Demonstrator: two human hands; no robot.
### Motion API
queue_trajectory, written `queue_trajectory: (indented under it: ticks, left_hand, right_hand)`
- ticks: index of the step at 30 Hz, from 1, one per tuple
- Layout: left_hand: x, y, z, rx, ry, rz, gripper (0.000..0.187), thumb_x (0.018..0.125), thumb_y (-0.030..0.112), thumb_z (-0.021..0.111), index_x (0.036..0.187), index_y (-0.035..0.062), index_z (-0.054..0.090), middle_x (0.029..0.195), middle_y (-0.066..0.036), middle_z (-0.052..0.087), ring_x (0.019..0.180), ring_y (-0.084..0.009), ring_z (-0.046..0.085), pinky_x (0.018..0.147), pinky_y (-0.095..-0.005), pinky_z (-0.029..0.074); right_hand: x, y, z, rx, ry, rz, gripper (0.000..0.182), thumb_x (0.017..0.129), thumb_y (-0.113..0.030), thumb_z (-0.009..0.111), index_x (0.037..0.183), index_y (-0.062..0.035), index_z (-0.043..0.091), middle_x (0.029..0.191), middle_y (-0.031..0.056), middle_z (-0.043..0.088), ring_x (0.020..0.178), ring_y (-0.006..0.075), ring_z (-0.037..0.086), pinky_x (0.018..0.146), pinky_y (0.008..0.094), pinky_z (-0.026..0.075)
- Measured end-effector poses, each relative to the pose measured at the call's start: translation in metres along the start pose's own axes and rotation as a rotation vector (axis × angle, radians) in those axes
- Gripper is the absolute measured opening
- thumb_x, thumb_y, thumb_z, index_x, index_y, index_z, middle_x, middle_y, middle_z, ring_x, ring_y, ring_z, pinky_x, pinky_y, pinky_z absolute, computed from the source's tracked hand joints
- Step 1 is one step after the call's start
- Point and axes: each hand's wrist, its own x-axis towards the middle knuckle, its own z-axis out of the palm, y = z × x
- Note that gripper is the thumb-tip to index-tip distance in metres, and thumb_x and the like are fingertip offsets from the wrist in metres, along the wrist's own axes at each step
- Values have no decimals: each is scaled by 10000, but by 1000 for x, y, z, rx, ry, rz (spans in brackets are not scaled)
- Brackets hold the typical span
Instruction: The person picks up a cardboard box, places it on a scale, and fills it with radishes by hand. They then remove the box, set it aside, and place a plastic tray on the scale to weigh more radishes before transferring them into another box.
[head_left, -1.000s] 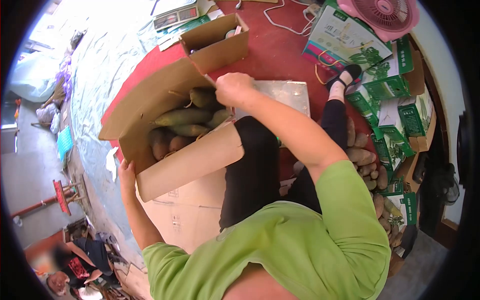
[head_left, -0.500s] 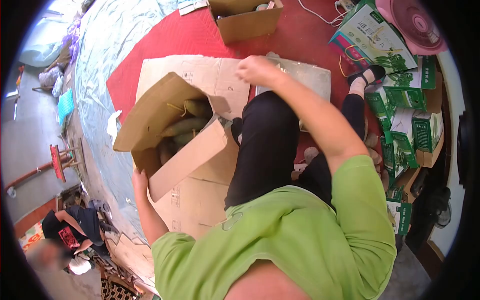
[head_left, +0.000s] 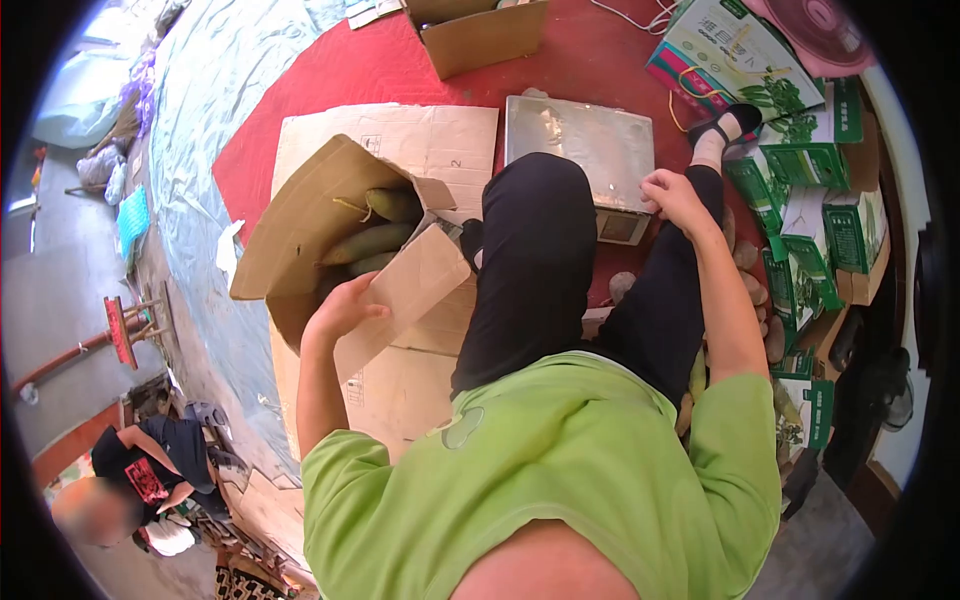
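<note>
- Head view, only view supplied; scene is seen from above, looking down over a green shirt and black trousers of a seated person.
- Left hand (head_left: 345,308) is laid on the near flap of an open cardboard box (head_left: 300,230); thumb and fingers are closed over the flap's edge, so the grip is clamped on the flap.
- Cardboard box is tilted, its mouth turned toward the person, and is set on flattened cardboard sheets (head_left: 400,150) spread over the red mat (head_left: 300,90) on the floor, just left of the left knee.
- Greenish long tubers (head_left: 375,242) are seen stacked inside the box, lying lengthwise, partly hidden by the flaps.
- Right hand (head_left: 675,195) is held over the right leg, at the near right corner of a flat metal scale (head_left: 580,140); fingers are loosely curled, nothing is seen in them; whether the scale is touched cannot be told.
- Scale lies on the red mat beyond the knees; its platform is bare metal.
- Brown tubers (head_left: 745,255) are piled on the floor beside the right leg.
- Green-and-white printed cartons (head_left: 810,190) are stacked at the right edge; a pink fan (head_left: 815,30) stands past them.
- Smaller open carton (head_left: 480,35) sits at the top, on the mat.
- Another person (head_left: 150,470) in a dark shirt is crouched at lower left, well apart.
</note>
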Motion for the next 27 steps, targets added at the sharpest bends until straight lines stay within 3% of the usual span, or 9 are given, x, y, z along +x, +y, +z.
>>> queue_trajectory:
  ticks: [1, 5, 13, 17, 19, 21, 22, 23, 27]
  left_hand:
    - [3, -1, 7, 21, 81, 66, 600, 695, 150, 769, 1257, 103, 565, 1055, -162, 667, 992, -266, 628, 863, -349, 480]
    - [7, 2, 24, 198, 340, 86, 302, 718, 184, 736, 991, 81, 662, 841, -181, 660, 801, -356, 630, 706, -421, 493]
    - [-13, -41, 27, 473, 442, 239, 141, 775, 171, 636, 790, 36, 598, 761, -212, 614, 762, -411, 595, 656, -498, 469]
    - [-38, -86, 47, 727, 292, 207, 65, 761, 128, 615, 779, 80, 653, 760, -182, 641, 735, -378, 624, 649, -483, 497]
    - [-61, -99, 65, 866, 183, 165, 218, 811, 169, 579, 988, 160, 706, 815, -147, 670, 750, -335, 651, 652, -462, 517]
    - [-83, -152, 82, 871, 161, 271, 216, 881, 197, 518, 970, 132, 704, 854, -139, 678, 792, -350, 638, 728, -449, 513]
    - [-104, -128, 90, 777, 212, 174, 212, 892, 190, 511, 955, 118, 700, 896, -146, 667, 882, -351, 613, 857, -439, 468]
    - [-108, -163, 96, 871, 162, 167, 193, 886, 172, 522, 937, 115, 699, 951, -147, 649, 951, -337, 585, 951, -424, 405]
    - [-143, -154, 109, 835, -24, -186, 147, 859, 152, 566, 914, 140, 702, 949, -139, 635, 919, -332, 581, 940, -402, 393]
  right_hand:
    - [-7, 5, -2, 14, 21, 23, 194, 862, -222, 587, 937, -46, 621, 780, 26, 628, 647, 90, 578, 514, 241, 416]
    - [-22, 20, -4, 68, 83, 82, 173, 865, -224, 586, 929, -67, 620, 774, 9, 619, 636, 80, 566, 509, 228, 406]
    - [-34, 28, -4, 178, 116, 30, 147, 838, -169, 594, 922, -52, 619, 748, 6, 617, 609, 81, 565, 491, 233, 413]
    - [-26, 45, -5, 234, 158, -50, 149, 820, -146, 598, 894, -23, 640, 716, 36, 631, 583, 113, 585, 514, 268, 455]
    - [-19, 55, -2, 222, 154, -84, 173, 807, -143, 605, 898, -6, 661, 723, 60, 649, 594, 137, 610, 548, 291, 490]
    - [-12, 62, 6, 232, 149, -114, 189, 799, -141, 611, 905, 2, 674, 733, 78, 661, 603, 152, 630, 578, 303, 514]
    - [-9, 65, 12, 249, 157, -126, 192, 797, -140, 612, 908, 3, 677, 739, 85, 665, 606, 155, 638, 588, 305, 522]
    - [-5, 67, 18, 259, 158, -126, 192, 796, -143, 616, 907, 2, 676, 739, 89, 665, 605, 159, 640, 587, 307, 523]
    - [-6, 55, 24, 208, 139, -121, 189, 780, -150, 616, 897, -13, 674, 723, 84, 664, 593, 167, 645, 600, 310, 520]
